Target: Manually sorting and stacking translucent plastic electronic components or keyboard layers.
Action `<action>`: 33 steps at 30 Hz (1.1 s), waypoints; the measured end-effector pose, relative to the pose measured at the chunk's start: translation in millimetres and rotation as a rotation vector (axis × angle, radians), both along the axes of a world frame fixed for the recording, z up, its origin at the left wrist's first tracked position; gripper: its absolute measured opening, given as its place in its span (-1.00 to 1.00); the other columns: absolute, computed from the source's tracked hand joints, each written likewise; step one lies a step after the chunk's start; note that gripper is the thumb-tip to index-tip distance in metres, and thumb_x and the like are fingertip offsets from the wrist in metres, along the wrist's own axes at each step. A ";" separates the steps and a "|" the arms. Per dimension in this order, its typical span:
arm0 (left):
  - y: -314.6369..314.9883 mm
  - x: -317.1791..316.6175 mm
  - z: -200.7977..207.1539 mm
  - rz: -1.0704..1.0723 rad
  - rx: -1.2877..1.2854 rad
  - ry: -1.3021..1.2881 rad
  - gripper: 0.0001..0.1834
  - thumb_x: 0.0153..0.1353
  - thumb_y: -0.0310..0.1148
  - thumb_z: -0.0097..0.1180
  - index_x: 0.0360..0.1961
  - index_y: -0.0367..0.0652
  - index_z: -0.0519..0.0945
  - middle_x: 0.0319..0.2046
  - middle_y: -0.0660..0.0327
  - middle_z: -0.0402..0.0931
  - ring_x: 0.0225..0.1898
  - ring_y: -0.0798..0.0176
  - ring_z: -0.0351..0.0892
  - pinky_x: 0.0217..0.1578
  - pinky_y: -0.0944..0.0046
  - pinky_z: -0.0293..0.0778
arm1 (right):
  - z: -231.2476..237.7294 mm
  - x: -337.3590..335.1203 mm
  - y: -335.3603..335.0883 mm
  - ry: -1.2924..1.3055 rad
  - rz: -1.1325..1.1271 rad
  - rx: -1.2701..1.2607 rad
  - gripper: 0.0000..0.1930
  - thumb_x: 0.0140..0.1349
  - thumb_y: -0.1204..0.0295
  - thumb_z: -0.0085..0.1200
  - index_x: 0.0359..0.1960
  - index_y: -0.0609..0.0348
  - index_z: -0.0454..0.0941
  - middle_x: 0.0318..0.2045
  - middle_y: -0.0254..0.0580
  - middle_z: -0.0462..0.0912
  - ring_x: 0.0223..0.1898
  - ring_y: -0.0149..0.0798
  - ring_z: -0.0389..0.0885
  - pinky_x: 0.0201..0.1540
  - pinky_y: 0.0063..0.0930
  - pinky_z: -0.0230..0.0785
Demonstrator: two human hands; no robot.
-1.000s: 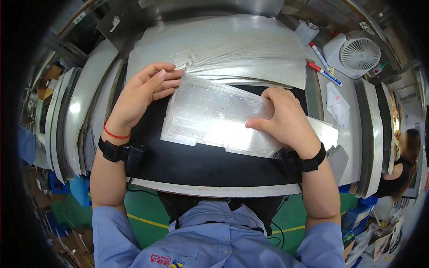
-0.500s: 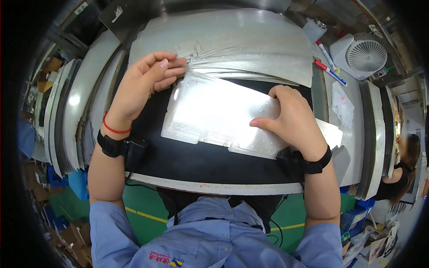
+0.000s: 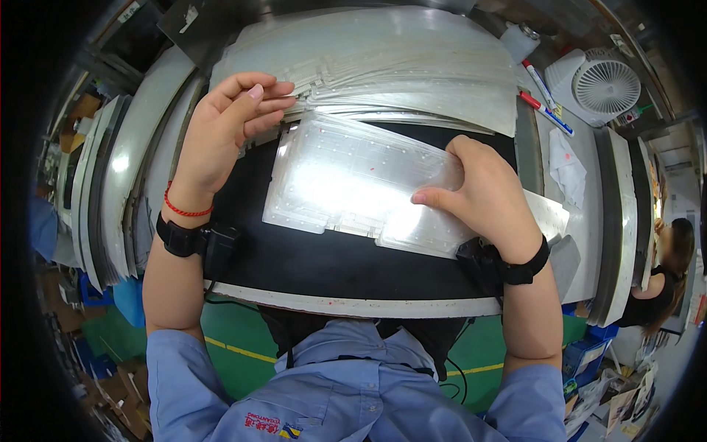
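Note:
A small stack of thin, shiny metal sheets (image 3: 346, 173) with notched edges lies aslant on the black mat (image 3: 294, 258). My right hand (image 3: 486, 184) grips its right end, the thumb flat on the top sheet and the fingers bent over the far edge. Glare covers much of that top sheet, which bears a small red mark. My left hand (image 3: 247, 121) hovers by the stack's far left corner with fingers apart and nothing visible in them. Just beyond it spreads a larger fanned pile of similar metal sheets (image 3: 412, 59).
Tall curved metal panels (image 3: 140, 162) line the left side, and more panels (image 3: 615, 221) stand at the right. A white fan (image 3: 600, 85), red-capped markers (image 3: 545, 112), a clear bottle (image 3: 520, 42) and a white cloth (image 3: 565, 168) occupy the far right. Another person (image 3: 666, 272) is beyond the right panels.
My left hand has shifted slightly left and away from the stack's corner. My right hand keeps its grip. The glare has moved lower across the top sheet, and its red mark now shows.

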State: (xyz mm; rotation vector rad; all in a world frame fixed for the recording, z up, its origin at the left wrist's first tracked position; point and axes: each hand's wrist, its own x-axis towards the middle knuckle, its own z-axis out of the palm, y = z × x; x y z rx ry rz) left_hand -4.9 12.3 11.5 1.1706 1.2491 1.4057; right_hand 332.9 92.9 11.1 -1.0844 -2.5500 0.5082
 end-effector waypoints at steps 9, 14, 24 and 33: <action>-1.3 4.5 5.0 -0.084 -0.161 0.043 -0.61 0.55 -0.24 -0.12 0.22 -0.25 0.48 0.03 0.14 0.61 0.00 0.38 0.61 0.06 0.35 0.47 | 2.8 -0.4 9.9 0.176 -0.008 -0.090 -0.40 -0.20 0.08 0.55 -0.32 0.29 0.54 -0.39 0.03 0.58 -0.32 0.08 0.55 -0.20 -0.22 0.42; -2.7 8.0 -5.9 -0.180 -0.184 0.015 -0.60 0.49 -0.37 -0.05 0.29 -0.23 0.43 0.04 0.21 0.61 -0.08 0.47 0.57 -0.04 0.40 0.47 | -3.8 2.2 19.0 0.177 -0.031 -0.093 -0.43 -0.18 0.11 0.55 -0.32 0.31 0.54 -0.39 0.04 0.58 -0.33 0.03 0.55 -0.20 -0.24 0.42; 0.7 12.6 -8.7 -0.118 -0.206 0.053 -0.60 0.45 -0.43 0.04 0.27 -0.25 0.43 -0.07 0.23 0.69 -0.14 0.50 0.62 -0.16 0.46 0.48 | -13.8 0.9 21.8 0.265 -0.012 -0.150 -0.44 -0.14 0.17 0.53 -0.22 0.34 0.60 -0.31 0.07 0.61 -0.24 0.05 0.59 -0.10 -0.24 0.43; 1.7 14.9 -11.0 -0.074 -0.214 0.020 -0.59 0.46 -0.41 0.02 0.27 -0.32 0.41 -0.08 0.18 0.68 -0.13 0.42 0.64 -0.08 0.39 0.53 | -10.9 -0.5 19.9 0.278 -0.004 -0.121 -0.42 -0.12 0.20 0.52 -0.13 0.33 0.62 -0.21 0.08 0.63 -0.13 0.08 0.59 0.01 -0.21 0.43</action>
